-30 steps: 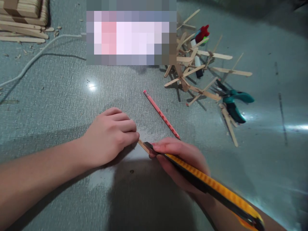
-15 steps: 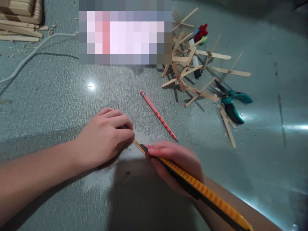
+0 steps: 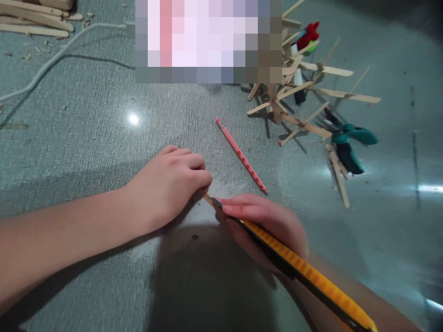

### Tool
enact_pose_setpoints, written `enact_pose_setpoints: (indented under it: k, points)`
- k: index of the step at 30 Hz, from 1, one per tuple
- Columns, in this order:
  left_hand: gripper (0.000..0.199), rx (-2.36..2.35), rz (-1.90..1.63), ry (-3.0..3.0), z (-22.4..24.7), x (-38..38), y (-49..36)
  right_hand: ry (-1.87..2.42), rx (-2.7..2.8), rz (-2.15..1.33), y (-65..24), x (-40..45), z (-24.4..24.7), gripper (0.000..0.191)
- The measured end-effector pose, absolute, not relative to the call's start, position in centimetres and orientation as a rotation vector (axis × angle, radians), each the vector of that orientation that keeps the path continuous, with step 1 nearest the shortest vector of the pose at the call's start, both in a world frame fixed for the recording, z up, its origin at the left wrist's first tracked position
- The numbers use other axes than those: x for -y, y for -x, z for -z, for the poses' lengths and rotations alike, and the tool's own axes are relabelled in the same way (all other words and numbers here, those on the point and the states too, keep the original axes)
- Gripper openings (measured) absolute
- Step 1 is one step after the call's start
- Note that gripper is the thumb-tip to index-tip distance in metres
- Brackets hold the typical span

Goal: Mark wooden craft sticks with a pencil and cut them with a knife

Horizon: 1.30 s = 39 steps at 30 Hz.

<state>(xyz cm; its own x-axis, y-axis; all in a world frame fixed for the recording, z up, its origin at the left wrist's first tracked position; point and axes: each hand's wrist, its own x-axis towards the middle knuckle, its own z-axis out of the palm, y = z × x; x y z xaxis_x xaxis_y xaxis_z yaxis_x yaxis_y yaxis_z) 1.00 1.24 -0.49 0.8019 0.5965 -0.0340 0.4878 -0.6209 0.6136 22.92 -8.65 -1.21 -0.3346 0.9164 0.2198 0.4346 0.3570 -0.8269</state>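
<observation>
Near the middle of the table, my left hand (image 3: 176, 184) is closed on a thin wooden craft stick (image 3: 207, 197), and only a short piece of it shows past the fingers. My right hand (image 3: 270, 223) grips a yellow and black utility knife (image 3: 297, 260) close to its blade end. The dark blade rests against the bare piece of stick, just right of my left fingers. How deep the edge sits in the wood I cannot tell. Beyond my hands lies a pink pencil (image 3: 242, 157), its tip toward the lower right.
Crossed craft sticks (image 3: 294, 92) form a loose pile at the upper right. Green-handled pliers (image 3: 349, 143) lie beside them, with a red item (image 3: 309, 34) behind. More sticks (image 3: 34, 20) are stacked upper left, near a white cable (image 3: 51, 57) and shavings. A blurred patch covers the top centre.
The view has shifted, so most table items appear further right and slightly higher. My hands keep their holds; less of the stick shows between my left fingers and the blade.
</observation>
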Motion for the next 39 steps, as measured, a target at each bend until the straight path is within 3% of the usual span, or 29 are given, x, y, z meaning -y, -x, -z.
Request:
enact_pose_setpoints:
  k: [18, 23, 30, 39]
  points:
    - [0.025, -0.795, -0.279, -2.371, 0.8, -1.5, -1.4, 1.246, 2.07, -0.731, -23.1, 9.2, 1.0, 0.038]
    - [0.025, -0.764, -0.273, -2.406, 0.8, -1.6, -1.6, 1.294, 2.084, -0.68, -22.5, 10.0, 0.8, 0.053]
    - [0.02, -0.749, -0.16, -2.505, 0.3, -1.8, -2.1, 1.339, 2.116, -0.73, -22.1, 9.6, 0.0, 0.026]
    - [0.017, -0.773, -0.063, -2.555, -0.5, -1.4, -2.2, 1.37, 2.25, -0.646, -21.6, 9.1, -1.1, 0.021]
